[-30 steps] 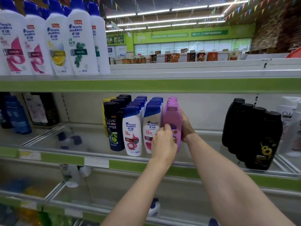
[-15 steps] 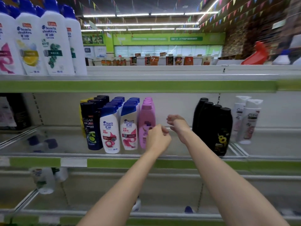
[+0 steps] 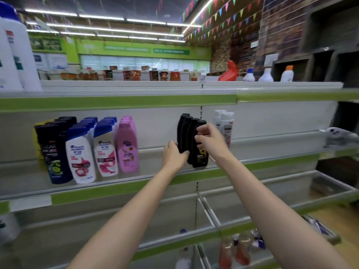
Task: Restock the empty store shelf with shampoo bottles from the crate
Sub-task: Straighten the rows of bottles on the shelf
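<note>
On the middle shelf point(image 3: 116, 188) stands a row of black shampoo bottles point(image 3: 201, 158). My left hand point(image 3: 174, 156) reaches the row's lower left side, fingertips touching it. Fingers spread and curled, my right hand point(image 3: 208, 140) lies over the upper part of the front black bottle. Neither hand has lifted anything. To the left stands a row of pink bottles point(image 3: 127, 144), apart from both hands, with bare shelf between it and the black row. The crate is out of view.
Left of the pink row stand white Head & Shoulders bottles point(image 3: 80, 156) and dark Clear bottles point(image 3: 54, 156). White bottles point(image 3: 226, 121) stand right of the black row. Large white bottles point(image 3: 17, 55) fill the upper shelf's left end. Lower shelves hold several small bottles point(image 3: 233, 251).
Both hands let go of the pink bottle row and moved right to the black bottles. The view has swung right.
</note>
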Demonstrator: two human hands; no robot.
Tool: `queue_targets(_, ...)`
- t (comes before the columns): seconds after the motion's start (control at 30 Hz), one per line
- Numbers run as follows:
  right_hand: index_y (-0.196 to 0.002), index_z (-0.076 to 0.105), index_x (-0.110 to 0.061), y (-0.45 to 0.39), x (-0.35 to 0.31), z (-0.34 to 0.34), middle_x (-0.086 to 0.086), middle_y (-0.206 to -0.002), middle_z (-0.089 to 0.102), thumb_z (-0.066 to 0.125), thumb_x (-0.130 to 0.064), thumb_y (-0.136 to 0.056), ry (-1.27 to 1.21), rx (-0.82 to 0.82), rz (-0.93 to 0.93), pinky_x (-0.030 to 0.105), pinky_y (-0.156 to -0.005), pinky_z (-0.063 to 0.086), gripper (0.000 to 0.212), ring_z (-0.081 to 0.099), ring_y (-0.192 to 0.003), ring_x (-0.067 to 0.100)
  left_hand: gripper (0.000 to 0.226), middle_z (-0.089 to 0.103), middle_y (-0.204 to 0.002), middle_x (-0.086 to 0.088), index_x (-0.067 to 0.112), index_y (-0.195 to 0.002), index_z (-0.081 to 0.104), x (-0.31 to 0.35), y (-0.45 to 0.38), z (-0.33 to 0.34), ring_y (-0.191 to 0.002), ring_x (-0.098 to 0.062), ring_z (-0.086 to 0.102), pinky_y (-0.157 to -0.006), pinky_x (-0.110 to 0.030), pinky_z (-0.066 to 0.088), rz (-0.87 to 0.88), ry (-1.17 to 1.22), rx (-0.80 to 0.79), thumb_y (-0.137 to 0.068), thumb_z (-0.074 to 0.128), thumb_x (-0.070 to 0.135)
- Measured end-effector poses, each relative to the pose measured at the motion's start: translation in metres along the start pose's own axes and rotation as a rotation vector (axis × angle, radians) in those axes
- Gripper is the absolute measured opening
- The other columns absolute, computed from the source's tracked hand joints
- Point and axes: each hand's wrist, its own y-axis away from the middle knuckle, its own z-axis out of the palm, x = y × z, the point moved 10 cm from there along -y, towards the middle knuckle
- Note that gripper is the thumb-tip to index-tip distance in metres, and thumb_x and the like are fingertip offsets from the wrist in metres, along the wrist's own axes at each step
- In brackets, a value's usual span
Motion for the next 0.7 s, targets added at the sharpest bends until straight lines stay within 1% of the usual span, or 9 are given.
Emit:
queue_targets(0.07, -0.103, 0.043, -0.015, 0.001, 0.012, -0.025, -0.002, -0.106, 0.039, 0.051, 0.008, -0.082, 0.078, 0.087, 0.015, 0.031, -0.086, 0.047, 0.032, 0.048, -0.088, 0.011, 0.063, 0.040, -0.143, -0.013, 0.005, -0.139, 0.034, 0.004, 0.004, 0.014, -0.131, -0.028, 0.040, -0.106, -0.035, 0.035, 0.000, -0.006, -0.035, -0.087, 0.062, 0.028)
queue_targets(0.13, -0.108, 0.037, -0.013, -0.002, 0.032, -0.037, 0.003, -0.117, 0.031, 0.051, 0.014, -0.078, 0.075, 0.098, 0.069, 0.035, -0.100, 0.042, 0.043, 0.045, -0.101, 0.014, 0.072, 0.034, -0.148, -0.013, 0.004, -0.144, 0.028, 0.005, 0.006, 0.025, -0.136, -0.028, 0.035, -0.109, -0.035, 0.032, -0.001, -0.017, -0.061, -0.087, 0.064, 0.030)
queue_targets(0.23, -0.139, 0.023, -0.014, -0.014, 0.067, -0.025, 0.011, -0.144, 0.030, 0.056, 0.015, -0.077, 0.065, -0.094, 0.153, 0.047, -0.113, 0.033, 0.076, 0.033, -0.134, 0.027, 0.081, 0.036, -0.149, -0.013, 0.004, -0.145, 0.026, 0.005, 0.000, 0.036, -0.137, -0.029, 0.035, -0.111, -0.038, 0.032, 0.017, -0.034, -0.059, -0.083, 0.068, 0.034)
queue_targets(0.3, -0.149, 0.011, -0.020, -0.017, 0.084, -0.010, 0.011, -0.148, 0.033, 0.064, 0.006, -0.078, 0.100, -0.232, 0.162, 0.051, -0.112, 0.033, 0.092, 0.033, -0.137, 0.029, 0.081, 0.044, -0.144, -0.012, 0.006, -0.143, 0.031, 0.008, -0.004, 0.039, -0.135, -0.028, 0.039, -0.110, -0.041, 0.036, 0.046, -0.020, -0.042, -0.080, 0.071, 0.038)
queue_targets(0.4, -0.145, 0.023, -0.024, -0.026, 0.097, -0.003, 0.005, -0.140, 0.048, 0.072, -0.018, -0.080, 0.226, -0.287, 0.095, 0.048, -0.108, 0.038, 0.082, 0.044, -0.131, 0.024, 0.086, 0.045, -0.143, -0.012, 0.007, -0.144, 0.030, 0.014, -0.010, 0.049, -0.134, -0.028, 0.041, -0.108, -0.042, 0.038, 0.077, -0.043, -0.048, -0.078, 0.071, 0.044)
queue_targets(0.5, -0.145, 0.024, -0.027, -0.038, 0.103, 0.001, 0.002, -0.142, 0.047, 0.071, -0.022, -0.082, 0.220, -0.338, 0.041, 0.045, -0.109, 0.038, 0.079, 0.044, -0.131, 0.020, 0.084, 0.044, -0.145, -0.013, 0.005, -0.146, 0.025, 0.014, -0.018, 0.056, -0.134, -0.028, 0.041, -0.109, -0.039, 0.037, 0.085, -0.065, -0.038, -0.082, 0.068, 0.038)
queue_targets(0.6, -0.146, 0.025, -0.025, -0.040, 0.109, 0.005, 0.000, -0.141, 0.048, 0.071, -0.021, -0.079, 0.186, -0.438, 0.040, 0.044, -0.111, 0.036, 0.082, 0.044, -0.131, 0.018, 0.069, 0.050, -0.139, -0.012, 0.005, -0.141, 0.034, 0.012, -0.020, 0.063, -0.129, -0.027, 0.046, -0.106, -0.036, 0.040, 0.094, -0.057, -0.008, -0.085, 0.067, 0.029)
queue_targets(0.63, -0.147, 0.025, -0.025, -0.041, 0.113, 0.006, 0.001, -0.141, 0.047, 0.070, -0.021, -0.073, 0.127, -0.467, 0.072, 0.044, -0.112, 0.035, 0.087, 0.043, -0.132, 0.019, 0.069, 0.051, -0.137, -0.012, 0.006, -0.139, 0.036, 0.010, -0.020, 0.064, -0.128, -0.027, 0.047, -0.106, -0.038, 0.040, 0.080, 0.001, -0.007, -0.082, 0.069, 0.029)
queue_targets(0.7, -0.150, 0.022, -0.024, -0.049, 0.128, 0.000, 0.004, -0.149, 0.038, 0.065, -0.028, -0.061, -0.067, -0.437, 0.194, 0.046, -0.115, 0.029, 0.098, 0.035, -0.138, 0.024, 0.085, 0.045, -0.141, -0.011, 0.009, -0.141, 0.033, 0.007, -0.018, 0.067, -0.131, -0.025, 0.043, -0.110, -0.042, 0.036, 0.011, 0.214, -0.012, -0.074, 0.072, 0.043)
